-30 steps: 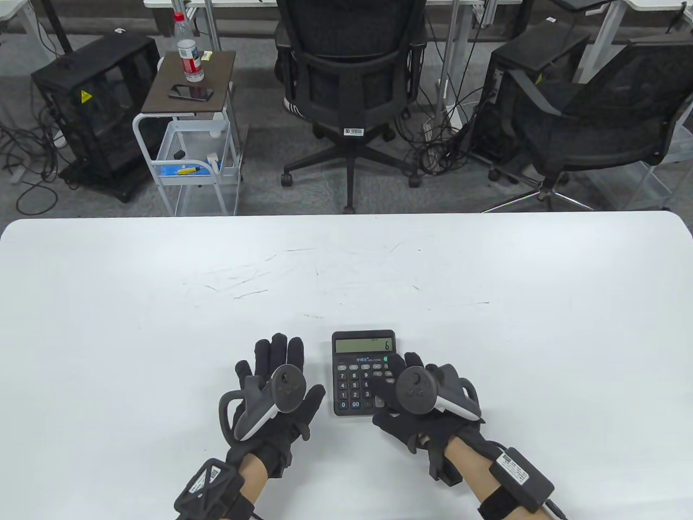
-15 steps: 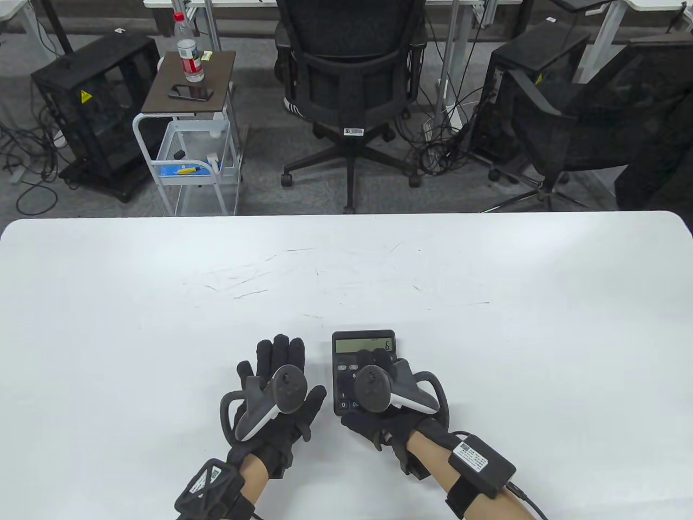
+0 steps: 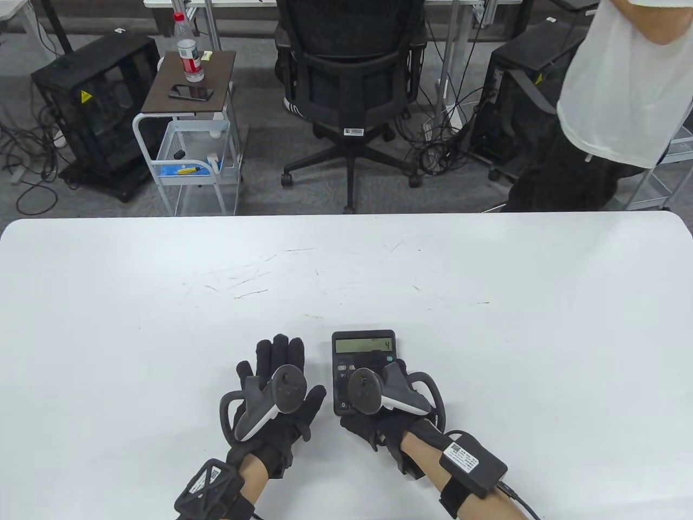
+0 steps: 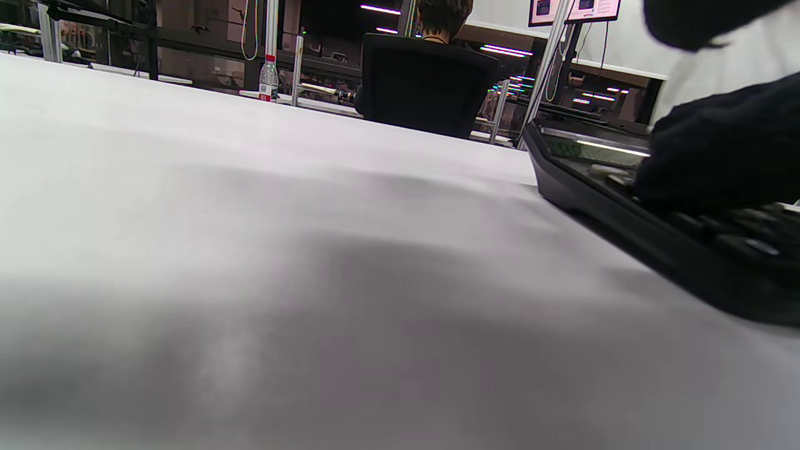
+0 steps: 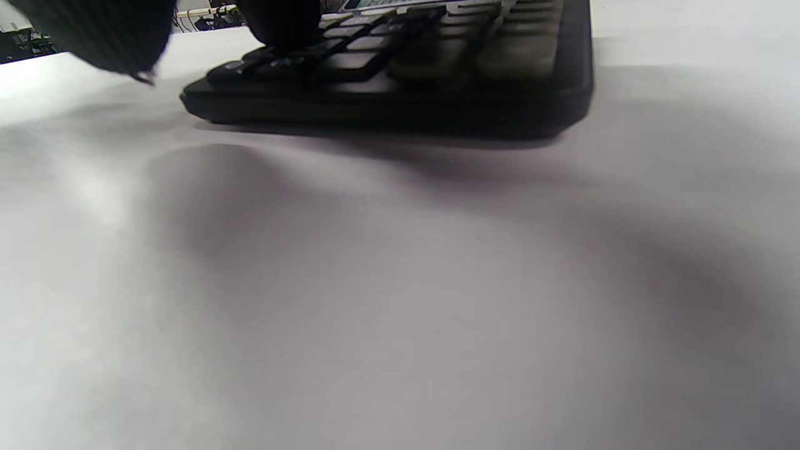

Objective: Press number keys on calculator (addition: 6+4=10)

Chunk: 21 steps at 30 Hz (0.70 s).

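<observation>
A black calculator (image 3: 363,346) lies on the white table (image 3: 487,325) near the front edge, and its display reads 4. My right hand (image 3: 369,369) is over the keypad and covers most of the keys. In the right wrist view a gloved fingertip (image 5: 281,22) presses down on a key at the left side of the calculator (image 5: 406,94). My left hand (image 3: 276,374) rests flat on the table just left of the calculator, fingers spread, holding nothing. The left wrist view shows the calculator (image 4: 600,200) with my right hand's fingers (image 4: 719,150) on it.
A person in a white shirt (image 3: 622,81) stands behind the table's far right corner. A black office chair (image 3: 349,81) and a small cart with a bottle (image 3: 187,51) stand beyond the far edge.
My right hand has moved left over the keypad. The display has changed from 6 to 4. A person has walked in at the far right. My left hand has not moved.
</observation>
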Motion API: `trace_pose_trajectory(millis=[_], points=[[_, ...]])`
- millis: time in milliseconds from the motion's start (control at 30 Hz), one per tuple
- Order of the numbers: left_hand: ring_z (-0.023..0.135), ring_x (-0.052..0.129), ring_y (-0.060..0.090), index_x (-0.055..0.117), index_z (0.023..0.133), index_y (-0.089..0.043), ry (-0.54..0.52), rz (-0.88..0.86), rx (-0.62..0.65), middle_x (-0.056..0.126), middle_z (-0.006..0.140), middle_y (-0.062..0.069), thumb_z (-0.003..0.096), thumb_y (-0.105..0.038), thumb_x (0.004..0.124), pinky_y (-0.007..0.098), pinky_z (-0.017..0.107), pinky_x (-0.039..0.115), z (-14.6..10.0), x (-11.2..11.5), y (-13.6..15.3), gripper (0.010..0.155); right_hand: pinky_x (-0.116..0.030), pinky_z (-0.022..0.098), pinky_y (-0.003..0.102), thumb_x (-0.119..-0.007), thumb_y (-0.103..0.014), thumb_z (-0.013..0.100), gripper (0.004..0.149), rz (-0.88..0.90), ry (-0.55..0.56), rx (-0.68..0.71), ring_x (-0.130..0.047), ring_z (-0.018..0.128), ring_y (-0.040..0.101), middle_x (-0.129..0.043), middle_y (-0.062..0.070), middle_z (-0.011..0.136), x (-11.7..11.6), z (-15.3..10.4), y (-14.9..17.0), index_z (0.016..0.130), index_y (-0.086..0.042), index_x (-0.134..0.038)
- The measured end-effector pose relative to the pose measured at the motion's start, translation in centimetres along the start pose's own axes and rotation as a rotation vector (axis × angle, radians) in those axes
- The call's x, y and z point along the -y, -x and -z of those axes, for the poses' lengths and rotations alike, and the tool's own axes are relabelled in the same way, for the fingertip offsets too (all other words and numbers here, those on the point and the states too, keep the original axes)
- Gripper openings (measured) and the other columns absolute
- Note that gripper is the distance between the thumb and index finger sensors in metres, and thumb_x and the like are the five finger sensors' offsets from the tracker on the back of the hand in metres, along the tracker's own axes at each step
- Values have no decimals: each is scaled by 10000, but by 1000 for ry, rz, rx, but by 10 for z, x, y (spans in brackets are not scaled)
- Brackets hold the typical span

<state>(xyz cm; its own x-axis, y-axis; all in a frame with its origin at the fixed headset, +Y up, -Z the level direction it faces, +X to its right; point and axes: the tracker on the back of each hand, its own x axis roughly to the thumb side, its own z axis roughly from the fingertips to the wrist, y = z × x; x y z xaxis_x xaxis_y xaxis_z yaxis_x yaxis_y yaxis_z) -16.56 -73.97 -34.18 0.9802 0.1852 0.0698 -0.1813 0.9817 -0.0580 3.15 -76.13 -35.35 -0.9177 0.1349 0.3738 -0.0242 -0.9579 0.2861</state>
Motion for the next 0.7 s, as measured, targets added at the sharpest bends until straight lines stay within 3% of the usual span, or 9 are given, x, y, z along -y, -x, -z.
trace_pose_trajectory(millis=[400, 700], points=[[1140, 204, 317, 222, 1091, -316, 4, 2, 1, 222, 1221, -29, 430, -694, 675, 680, 773, 259, 0, 0, 0, 887, -258, 724, 636, -688, -657, 400, 755, -4, -11, 10, -167, 1057, 435, -201, 96, 1191, 0, -2, 1, 1066, -421, -419], [1140, 204, 316, 222, 1092, -315, 9, 4, 0, 221, 1221, -29, 429, -694, 674, 681, 773, 262, 0, 0, -1, 888, -266, 721, 643, -693, -650, 399, 759, 71, 10, 4, -180, 1055, 440, -217, 104, 1189, 5, -19, 31, 1065, -413, -418]])
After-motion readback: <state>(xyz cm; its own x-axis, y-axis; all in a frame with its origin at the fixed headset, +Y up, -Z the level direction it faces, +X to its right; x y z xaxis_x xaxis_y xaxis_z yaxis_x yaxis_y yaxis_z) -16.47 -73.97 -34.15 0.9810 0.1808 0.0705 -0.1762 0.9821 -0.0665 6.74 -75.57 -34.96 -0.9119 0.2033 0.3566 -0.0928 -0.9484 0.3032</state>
